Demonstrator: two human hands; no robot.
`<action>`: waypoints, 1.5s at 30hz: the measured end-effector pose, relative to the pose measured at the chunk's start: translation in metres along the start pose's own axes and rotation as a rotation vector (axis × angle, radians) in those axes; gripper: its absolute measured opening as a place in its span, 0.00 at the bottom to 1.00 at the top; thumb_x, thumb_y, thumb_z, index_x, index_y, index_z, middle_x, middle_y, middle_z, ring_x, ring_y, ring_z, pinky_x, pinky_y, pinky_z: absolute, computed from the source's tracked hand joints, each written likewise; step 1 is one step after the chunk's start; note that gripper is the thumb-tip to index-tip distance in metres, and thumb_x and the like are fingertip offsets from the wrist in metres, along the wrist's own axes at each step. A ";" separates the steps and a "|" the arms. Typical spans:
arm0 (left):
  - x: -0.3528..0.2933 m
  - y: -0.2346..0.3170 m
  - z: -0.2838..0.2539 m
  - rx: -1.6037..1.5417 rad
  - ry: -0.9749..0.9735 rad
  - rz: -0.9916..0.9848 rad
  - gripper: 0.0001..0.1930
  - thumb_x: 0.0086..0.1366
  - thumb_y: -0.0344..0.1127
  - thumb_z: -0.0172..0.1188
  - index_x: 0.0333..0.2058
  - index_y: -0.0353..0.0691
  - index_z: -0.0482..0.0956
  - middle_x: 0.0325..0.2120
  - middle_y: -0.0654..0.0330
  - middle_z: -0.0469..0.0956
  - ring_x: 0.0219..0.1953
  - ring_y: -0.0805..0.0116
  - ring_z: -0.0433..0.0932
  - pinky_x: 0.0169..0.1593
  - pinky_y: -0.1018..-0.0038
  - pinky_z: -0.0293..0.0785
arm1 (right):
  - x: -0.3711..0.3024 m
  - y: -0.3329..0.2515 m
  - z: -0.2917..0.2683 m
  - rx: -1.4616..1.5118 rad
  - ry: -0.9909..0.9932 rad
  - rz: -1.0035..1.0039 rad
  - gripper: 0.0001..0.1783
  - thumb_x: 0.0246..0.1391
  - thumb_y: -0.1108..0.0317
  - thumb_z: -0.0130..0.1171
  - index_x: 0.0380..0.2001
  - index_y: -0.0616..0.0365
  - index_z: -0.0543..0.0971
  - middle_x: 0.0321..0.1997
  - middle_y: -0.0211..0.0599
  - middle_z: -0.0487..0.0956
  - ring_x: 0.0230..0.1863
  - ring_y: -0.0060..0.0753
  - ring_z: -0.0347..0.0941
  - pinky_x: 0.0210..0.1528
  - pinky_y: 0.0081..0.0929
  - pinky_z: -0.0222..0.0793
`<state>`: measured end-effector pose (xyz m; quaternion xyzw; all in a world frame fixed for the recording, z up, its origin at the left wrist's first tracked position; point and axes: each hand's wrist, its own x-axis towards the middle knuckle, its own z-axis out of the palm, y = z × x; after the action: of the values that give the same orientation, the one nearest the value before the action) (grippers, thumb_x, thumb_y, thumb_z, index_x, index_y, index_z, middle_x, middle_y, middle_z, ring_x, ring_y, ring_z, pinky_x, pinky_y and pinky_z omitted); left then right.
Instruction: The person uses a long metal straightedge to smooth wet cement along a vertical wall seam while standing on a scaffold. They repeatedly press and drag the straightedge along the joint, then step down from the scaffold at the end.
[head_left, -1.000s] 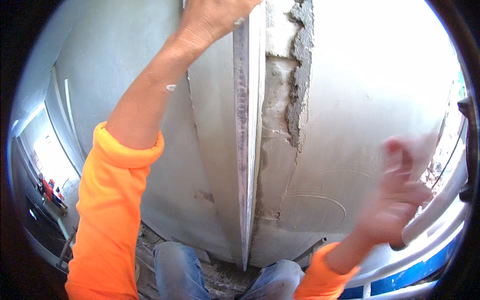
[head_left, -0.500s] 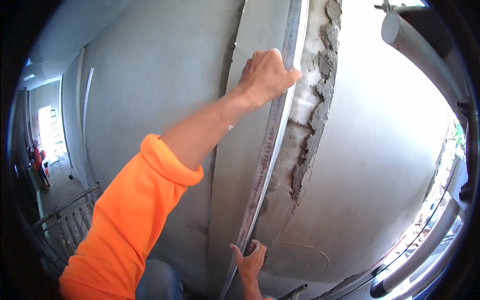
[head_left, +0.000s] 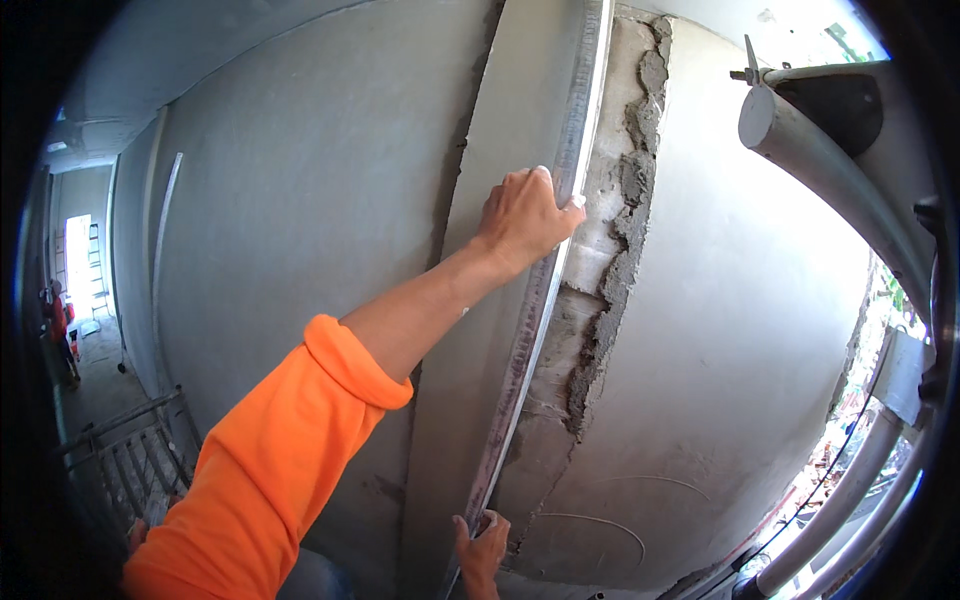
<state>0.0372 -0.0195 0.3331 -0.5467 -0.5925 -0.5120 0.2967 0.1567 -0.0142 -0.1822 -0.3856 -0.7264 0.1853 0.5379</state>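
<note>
One long metal straightedge (head_left: pixel 522 345) here, tilted with its top to the right along the plastered wall (head_left: pixel 720 320), just left of a strip of bare block (head_left: pixel 568 345) with a ragged mortar edge (head_left: pixel 606 345). Left hand (head_left: pixel 530 220) is partway up, fingers wrapped over the bar and holding on. Right hand (head_left: pixel 482 555) is way down low, thumb on one side, fingers curled on the other; can't tell if they're actually gripping. I'd guess the thing's light for its length, pretty stiff, and smooth enough to slide in my fingers. Best hold imo: across both long edges, hands well apart so it can't swing. That mortar looks crumbly, so I'd keep my knuckles off it.
</note>
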 end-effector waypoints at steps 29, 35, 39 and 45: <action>0.015 -0.007 0.024 -0.043 0.097 0.077 0.24 0.60 0.43 0.71 0.38 0.26 0.73 0.26 0.36 0.81 0.36 0.35 0.85 0.45 0.49 0.80 | 0.024 0.002 0.017 0.009 0.002 0.067 0.27 0.56 0.54 0.74 0.48 0.62 0.77 0.44 0.53 0.77 0.46 0.62 0.76 0.47 0.52 0.74; 0.015 -0.007 0.027 -0.057 0.116 0.083 0.24 0.60 0.44 0.72 0.38 0.25 0.73 0.24 0.37 0.81 0.33 0.36 0.85 0.42 0.49 0.80 | 0.027 0.004 0.019 0.002 0.012 0.054 0.25 0.54 0.58 0.74 0.46 0.64 0.76 0.43 0.54 0.77 0.46 0.62 0.76 0.48 0.52 0.74; 0.016 -0.005 0.028 -0.064 0.118 0.093 0.25 0.60 0.44 0.72 0.38 0.25 0.74 0.23 0.38 0.80 0.32 0.37 0.85 0.40 0.50 0.80 | 0.030 0.003 0.018 -0.003 0.033 0.032 0.25 0.54 0.59 0.73 0.46 0.64 0.76 0.42 0.53 0.76 0.46 0.62 0.76 0.47 0.52 0.73; 0.019 -0.005 0.028 -0.077 0.115 0.082 0.25 0.60 0.44 0.72 0.38 0.24 0.74 0.22 0.39 0.80 0.30 0.40 0.85 0.39 0.51 0.79 | 0.034 0.002 0.016 -0.019 0.046 0.021 0.24 0.52 0.58 0.73 0.45 0.63 0.76 0.42 0.53 0.76 0.46 0.61 0.76 0.47 0.52 0.73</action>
<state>0.0338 0.0137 0.3404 -0.5512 -0.5313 -0.5524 0.3297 0.1379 0.0152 -0.1672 -0.4024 -0.7116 0.1752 0.5487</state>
